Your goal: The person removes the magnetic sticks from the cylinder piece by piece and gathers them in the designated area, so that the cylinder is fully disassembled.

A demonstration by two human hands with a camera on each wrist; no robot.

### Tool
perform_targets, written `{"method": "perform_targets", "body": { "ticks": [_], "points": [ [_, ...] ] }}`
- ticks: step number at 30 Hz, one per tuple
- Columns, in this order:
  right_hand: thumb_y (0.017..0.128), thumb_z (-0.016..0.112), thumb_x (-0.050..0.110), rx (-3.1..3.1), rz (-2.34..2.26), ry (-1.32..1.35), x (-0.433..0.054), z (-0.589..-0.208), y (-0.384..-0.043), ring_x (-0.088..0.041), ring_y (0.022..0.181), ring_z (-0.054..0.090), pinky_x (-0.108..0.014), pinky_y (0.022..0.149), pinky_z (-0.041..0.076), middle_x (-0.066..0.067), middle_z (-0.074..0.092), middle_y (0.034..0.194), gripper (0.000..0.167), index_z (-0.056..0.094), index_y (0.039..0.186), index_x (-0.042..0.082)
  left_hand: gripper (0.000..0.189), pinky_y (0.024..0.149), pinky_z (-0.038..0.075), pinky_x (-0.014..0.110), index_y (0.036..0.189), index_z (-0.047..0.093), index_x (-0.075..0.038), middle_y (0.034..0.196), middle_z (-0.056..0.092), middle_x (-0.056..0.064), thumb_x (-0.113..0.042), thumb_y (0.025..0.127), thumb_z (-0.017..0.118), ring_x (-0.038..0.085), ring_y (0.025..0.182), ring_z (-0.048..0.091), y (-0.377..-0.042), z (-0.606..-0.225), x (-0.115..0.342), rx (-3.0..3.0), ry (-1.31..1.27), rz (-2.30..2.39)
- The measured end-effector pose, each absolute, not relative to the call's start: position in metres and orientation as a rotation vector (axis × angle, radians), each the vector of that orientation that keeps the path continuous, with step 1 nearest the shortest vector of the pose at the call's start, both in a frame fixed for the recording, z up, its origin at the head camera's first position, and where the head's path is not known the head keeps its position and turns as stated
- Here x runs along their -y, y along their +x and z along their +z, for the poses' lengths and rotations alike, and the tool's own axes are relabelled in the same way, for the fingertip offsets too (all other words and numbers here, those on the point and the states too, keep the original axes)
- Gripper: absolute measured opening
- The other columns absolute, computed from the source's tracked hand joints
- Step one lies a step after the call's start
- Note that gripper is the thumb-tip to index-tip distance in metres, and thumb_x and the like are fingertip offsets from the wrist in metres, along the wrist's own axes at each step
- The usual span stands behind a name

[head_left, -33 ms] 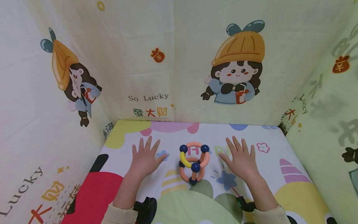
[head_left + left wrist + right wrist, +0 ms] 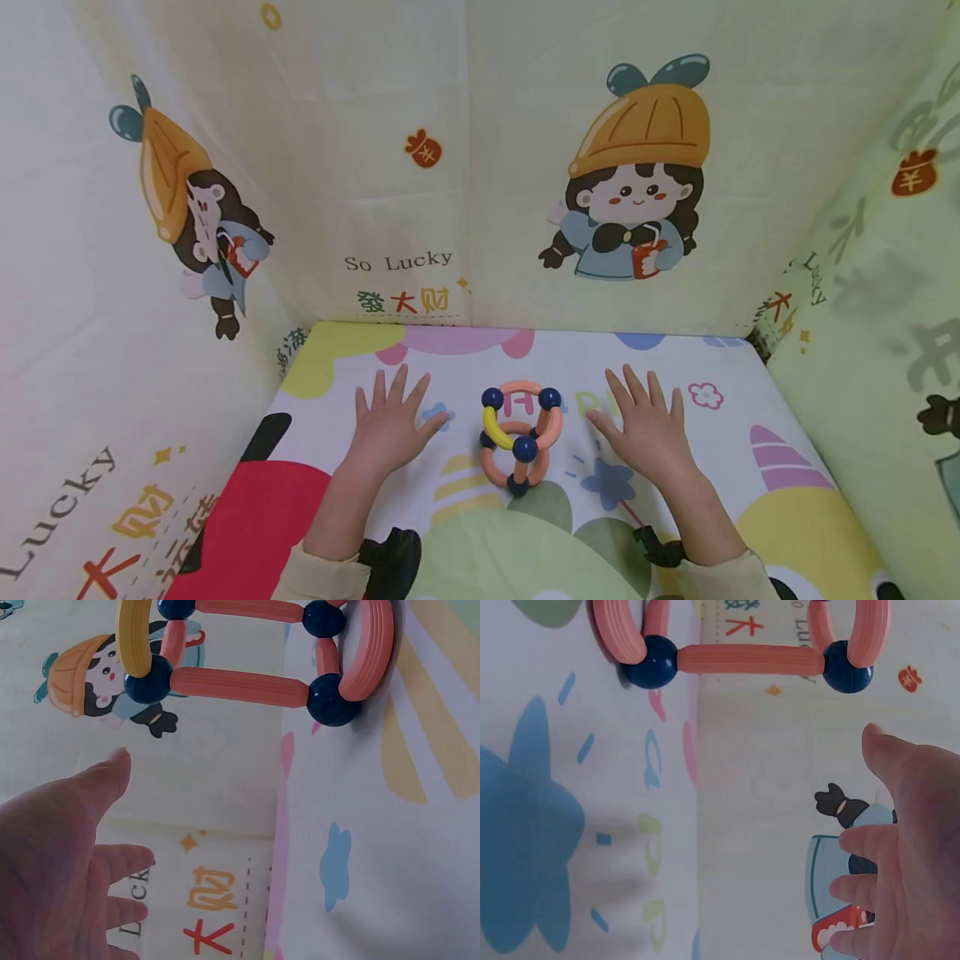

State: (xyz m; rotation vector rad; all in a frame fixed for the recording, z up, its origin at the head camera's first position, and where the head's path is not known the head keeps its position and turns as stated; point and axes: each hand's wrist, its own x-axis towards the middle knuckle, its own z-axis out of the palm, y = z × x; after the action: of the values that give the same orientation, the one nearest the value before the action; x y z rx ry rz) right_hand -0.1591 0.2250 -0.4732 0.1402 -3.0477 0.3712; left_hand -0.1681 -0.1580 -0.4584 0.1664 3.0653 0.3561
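Note:
A magnetic rod-and-ball frame (image 2: 525,449) stands upright on the printed mat, between the two hands. Dark blue balls join its coral rods, and one curved yellow rod (image 2: 495,429) lies in its upper ring. To its left, my left hand (image 2: 386,429) is held palm down over the mat with fingers spread. My right hand (image 2: 651,429) mirrors it on the other side, fingers also spread. Neither hand touches the frame or holds anything. Both wrist views show the fingers apart from the coral rods (image 2: 240,686), (image 2: 750,659), though the frame's top is cut off there.
The cartoon-printed mat (image 2: 465,367) covers the surface. Pale printed cloth walls (image 2: 510,208) enclose it at the back, left and right. Black straps with small devices (image 2: 393,562) sit at both wrists, below beige sleeves (image 2: 322,575).

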Motion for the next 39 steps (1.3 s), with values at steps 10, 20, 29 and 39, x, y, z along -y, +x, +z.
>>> {"method": "perform_targets", "body": {
  "ticks": [10,20,29,39],
  "points": [
    [0.099,0.049,0.054,2.988,0.831,0.255,-0.218,-0.47,-0.158,-0.042,0.132,0.049,-0.061,0.106,0.039,-0.018,0.05,0.146,0.063,0.045,0.148,0.013,0.07,0.118,0.011,0.066,0.155,0.035,-0.023,0.163,0.025,0.012,-0.061,0.097,0.046,0.041,0.152,0.014,-0.176,-0.461,0.151,-3.003,0.287,0.662],
    [0.1,0.057,0.038,2.788,2.135,0.042,-0.19,-0.473,-0.155,-0.023,0.07,0.062,-0.036,0.072,0.056,-0.016,0.068,0.099,0.058,0.037,0.15,0.017,0.048,0.109,0.044,0.047,0.146,0.046,-0.036,0.145,0.053,-0.006,-0.051,0.1,0.05,0.023,0.136,0.05,-0.193,-0.479,0.114,-2.499,0.334,1.499],
    [0.093,0.067,0.038,2.682,2.317,0.018,-0.173,-0.479,-0.152,-0.022,0.067,0.057,-0.035,0.073,0.051,-0.008,0.062,0.082,0.07,0.032,0.152,0.024,0.05,0.093,0.056,0.038,0.145,0.05,-0.027,0.139,0.058,0.002,-0.05,0.1,0.052,0.02,0.119,0.061,-0.199,-0.491,0.101,-2.293,0.344,1.678],
    [0.097,0.064,0.032,2.615,2.337,0.128,-0.172,-0.479,-0.15,-0.018,0.065,0.056,-0.034,0.073,0.051,-0.007,0.057,0.079,0.065,0.033,0.153,0.024,0.046,0.097,0.054,0.037,0.134,0.057,-0.038,0.131,0.063,-0.001,-0.059,0.094,0.054,0.017,0.115,0.063,-0.197,-0.492,0.097,-2.313,0.367,1.624]
  ]
}}
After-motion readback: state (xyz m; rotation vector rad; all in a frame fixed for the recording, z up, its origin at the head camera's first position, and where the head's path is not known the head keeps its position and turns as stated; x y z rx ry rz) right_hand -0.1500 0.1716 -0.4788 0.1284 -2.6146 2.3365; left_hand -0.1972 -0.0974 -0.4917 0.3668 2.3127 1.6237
